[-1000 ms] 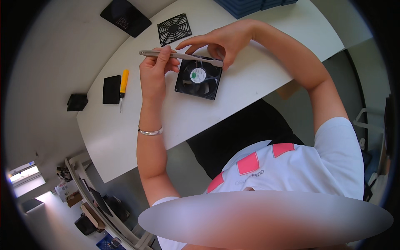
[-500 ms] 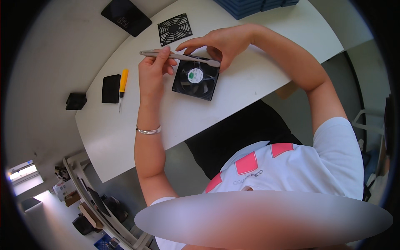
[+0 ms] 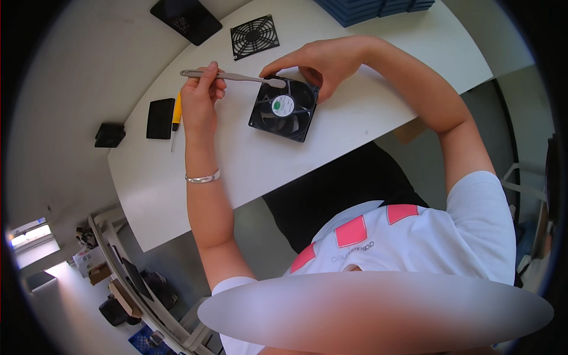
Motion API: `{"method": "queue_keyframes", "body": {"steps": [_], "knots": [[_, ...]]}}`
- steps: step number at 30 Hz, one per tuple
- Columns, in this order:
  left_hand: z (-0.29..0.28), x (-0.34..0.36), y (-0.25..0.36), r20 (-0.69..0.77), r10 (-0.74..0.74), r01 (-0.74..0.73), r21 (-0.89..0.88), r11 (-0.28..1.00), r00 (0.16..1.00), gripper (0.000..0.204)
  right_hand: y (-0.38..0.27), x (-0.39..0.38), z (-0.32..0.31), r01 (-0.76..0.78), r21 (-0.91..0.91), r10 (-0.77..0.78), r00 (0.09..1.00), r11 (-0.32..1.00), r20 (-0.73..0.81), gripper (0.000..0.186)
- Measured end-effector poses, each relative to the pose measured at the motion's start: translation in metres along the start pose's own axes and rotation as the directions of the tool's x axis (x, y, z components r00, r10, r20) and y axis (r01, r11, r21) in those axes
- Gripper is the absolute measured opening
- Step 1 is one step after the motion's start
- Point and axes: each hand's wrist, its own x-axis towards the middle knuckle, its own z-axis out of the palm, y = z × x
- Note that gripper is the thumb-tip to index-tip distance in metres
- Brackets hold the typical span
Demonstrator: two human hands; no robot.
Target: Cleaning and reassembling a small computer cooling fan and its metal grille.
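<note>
A black square cooling fan [image 3: 287, 127] with a round white label lies on the table, turned slightly askew. My right hand [image 3: 331, 66] arches over its far side, thumb at the right edge and forefinger near the far left corner, gripping the frame. Left of the fan, my left hand [image 3: 201, 94] is closed around the handle of a slim grey toothbrush-shaped brush [image 3: 239, 77]. The brush head rests over the fan's far edge; its bristles are hidden beneath. Next to my left hand lies a yellow-handled screwdriver [image 3: 177, 112], partly covered by that hand.
A black fan grille [image 3: 254, 36] lies beyond the fan on the white table [image 3: 248, 171]. Further back are a dark tablet-like device [image 3: 186, 21] and stacked blue trays [image 3: 378, 10]. Left of the screwdriver sits a flat black rectangular object [image 3: 160, 118].
My left hand has moved left, drawing the brush head from the fan's far right corner toward the middle of its far edge. My right hand keeps its grip on the fan.
</note>
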Motion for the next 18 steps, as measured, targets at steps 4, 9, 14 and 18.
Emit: {"method": "queue_keyframes", "body": {"steps": [4, 9, 14, 18], "knots": [[0.000, -0.003, 0.008, 0.086, -0.041, 0.040, 0.021, 0.999, 0.995, 0.020, 0.001, 0.000, 0.002, 0.034, 0.020, -0.034, 0.999, 0.999, 0.008, 0.097], [-0.014, 0.000, 0.010, 0.107, -0.006, 0.010, -0.036, 0.999, 0.994, 0.019, -0.007, -0.002, 0.001, 0.011, -0.027, -0.011, 1.000, 1.000, 0.007, 0.091], [-0.022, 0.003, 0.015, 0.037, 0.024, -0.028, 0.116, 0.993, 0.999, 0.019, -0.013, -0.006, 0.001, 0.029, -0.050, -0.029, 0.999, 0.998, -0.013, 0.090], [-0.015, 0.000, 0.014, 0.043, -0.028, 0.024, 0.071, 0.997, 0.999, 0.020, -0.010, -0.004, 0.003, 0.083, -0.035, -0.084, 0.996, 0.996, -0.042, 0.093]]}}
